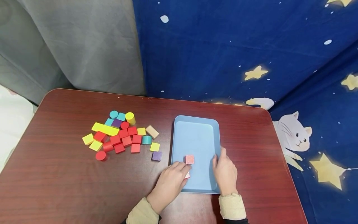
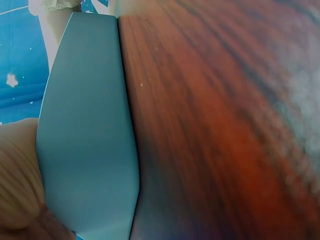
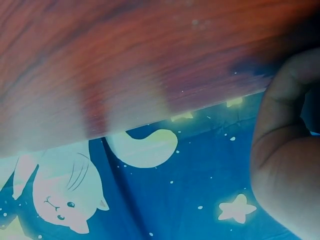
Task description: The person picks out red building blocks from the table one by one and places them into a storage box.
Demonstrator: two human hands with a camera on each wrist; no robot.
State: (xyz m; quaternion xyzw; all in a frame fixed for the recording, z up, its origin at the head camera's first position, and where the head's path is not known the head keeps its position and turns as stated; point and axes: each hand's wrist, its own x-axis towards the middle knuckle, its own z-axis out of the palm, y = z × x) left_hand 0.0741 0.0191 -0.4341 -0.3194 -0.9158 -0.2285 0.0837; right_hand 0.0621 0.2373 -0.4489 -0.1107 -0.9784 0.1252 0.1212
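Observation:
A light blue tray (image 1: pixel 197 130) lies on the table in the head view. My left hand (image 1: pixel 173 177) reaches over its near left rim, fingers curled, pinching a pink block (image 1: pixel 187 175) mostly hidden by the fingers. Just beyond those fingertips, a second pink block (image 1: pixel 189 159) rests on the tray floor. My right hand (image 1: pixel 225 171) grips the tray's right rim, thumb on the inner side. The left wrist view shows the tray's outer wall (image 2: pixel 90 115) beside part of the left hand (image 2: pixel 20 175). Bent fingers of the right hand (image 3: pixel 285 130) appear in the right wrist view.
Left of the tray lies a cluster of red blocks (image 1: pixel 127 141), yellow blocks, teal blocks and a few others. A purple block (image 1: pixel 157 156) sits closest to the tray. Behind the brown table (image 1: pixel 56 174) hang grey and blue curtains (image 1: pixel 195 56).

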